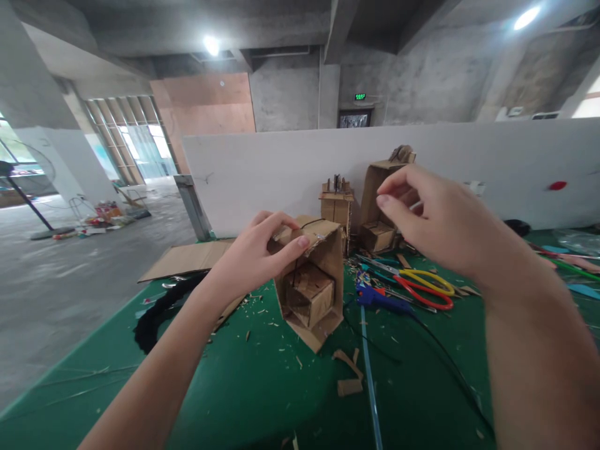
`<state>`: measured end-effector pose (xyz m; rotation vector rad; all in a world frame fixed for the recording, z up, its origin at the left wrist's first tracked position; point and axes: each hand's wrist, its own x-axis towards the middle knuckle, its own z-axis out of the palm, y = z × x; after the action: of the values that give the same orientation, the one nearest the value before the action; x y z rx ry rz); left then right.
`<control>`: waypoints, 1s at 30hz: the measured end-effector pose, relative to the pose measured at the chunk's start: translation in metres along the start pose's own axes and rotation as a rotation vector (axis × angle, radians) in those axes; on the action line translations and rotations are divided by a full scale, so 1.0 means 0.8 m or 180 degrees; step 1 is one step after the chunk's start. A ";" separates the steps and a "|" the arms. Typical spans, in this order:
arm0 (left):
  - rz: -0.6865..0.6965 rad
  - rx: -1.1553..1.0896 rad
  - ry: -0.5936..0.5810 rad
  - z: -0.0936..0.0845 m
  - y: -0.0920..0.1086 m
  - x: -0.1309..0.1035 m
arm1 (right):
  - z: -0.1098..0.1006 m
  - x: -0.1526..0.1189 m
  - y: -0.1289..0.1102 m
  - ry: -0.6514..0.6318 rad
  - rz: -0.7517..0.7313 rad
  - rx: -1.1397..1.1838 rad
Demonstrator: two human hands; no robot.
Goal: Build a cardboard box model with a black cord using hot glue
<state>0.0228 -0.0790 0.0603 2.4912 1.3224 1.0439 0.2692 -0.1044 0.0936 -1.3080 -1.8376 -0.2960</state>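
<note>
My left hand point(280, 240) is closed on the top edge of a small cardboard box model point(336, 269), thumb in front and fingers behind. The model is open toward me and stands on the green table, with a smaller cardboard box point(309, 294) inside it. A thin dark cord runs across its top and down into the opening. My right hand point(417, 212) is raised to the right of the model, with thumb and forefinger pinched together. Whatever lies between those fingertips is too small to make out. Behind the right hand stands a taller cardboard model point(372, 194).
A blue glue gun point(382, 302) lies right of the model, near scissors with yellow point(429, 280) and red handles. Cardboard scraps point(349, 386) and a clear glue stick point(368, 369) lie in front. Another cardboard model point(335, 209) stands behind. Left are a black fuzzy coil point(150, 325) and a cardboard sheet point(187, 257).
</note>
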 end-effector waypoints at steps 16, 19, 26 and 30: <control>0.0343 0.0340 0.0462 0.030 -0.035 0.009 | 0.138 -0.044 -0.045 -0.0853 -0.1538 -0.0657; 0.0474 0.0233 0.0492 0.034 -0.035 0.010 | 0.160 -0.056 -0.035 -0.0301 -0.1550 -0.0904; 0.0461 0.0206 0.0442 0.035 -0.031 0.009 | 0.203 -0.080 -0.008 0.0019 -0.1722 -0.0914; 0.0407 0.0250 0.0404 0.033 -0.032 0.008 | 0.211 -0.088 -0.004 -0.0090 -0.1751 -0.0783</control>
<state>0.0247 -0.0532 0.0334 2.6374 1.2748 1.2188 0.1905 -0.0498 -0.0619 -0.9369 -2.2158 -0.8195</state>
